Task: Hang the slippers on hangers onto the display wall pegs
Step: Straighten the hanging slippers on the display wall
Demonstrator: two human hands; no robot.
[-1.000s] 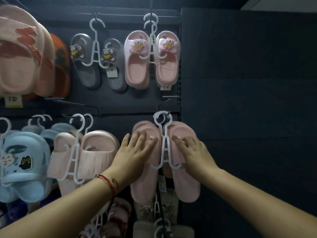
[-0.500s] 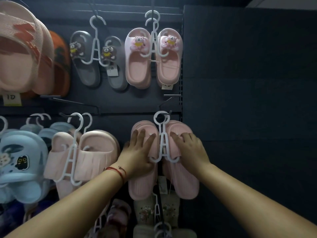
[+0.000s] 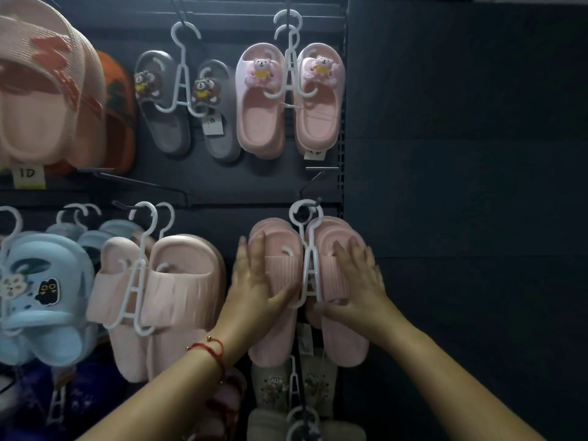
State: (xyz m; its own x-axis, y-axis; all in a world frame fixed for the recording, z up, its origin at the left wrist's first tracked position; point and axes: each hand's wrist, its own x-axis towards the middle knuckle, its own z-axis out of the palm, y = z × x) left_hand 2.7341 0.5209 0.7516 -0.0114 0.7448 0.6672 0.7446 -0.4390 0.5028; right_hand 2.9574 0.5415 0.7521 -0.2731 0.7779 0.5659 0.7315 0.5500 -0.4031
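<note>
A pair of plain pink slippers (image 3: 276,338) hangs on a white hanger (image 3: 308,259) in the lower row of the dark display wall. The hanger's hook (image 3: 299,211) sits over a black peg (image 3: 315,202). My left hand (image 3: 254,291) lies on the left slipper, fingers straight up along its outer side and thumb across under the strap. On the right slipper's strap rests my right hand (image 3: 359,281), fingers spread flat and thumb pointing towards the hanger.
Above hang pink bear slippers (image 3: 259,122) and grey bear slippers (image 3: 168,128). Left of my hands are fringed pink slippers (image 3: 178,281) and blue ones (image 3: 38,297). Cream slippers (image 3: 273,386) hang below. A bare peg (image 3: 143,186) juts out mid-left. A blank dark panel (image 3: 461,186) fills the right.
Both hands have slid a little lower on the pink slippers, from the toes onto the straps, with thumbs now under the straps. The hanger stays on its peg.
</note>
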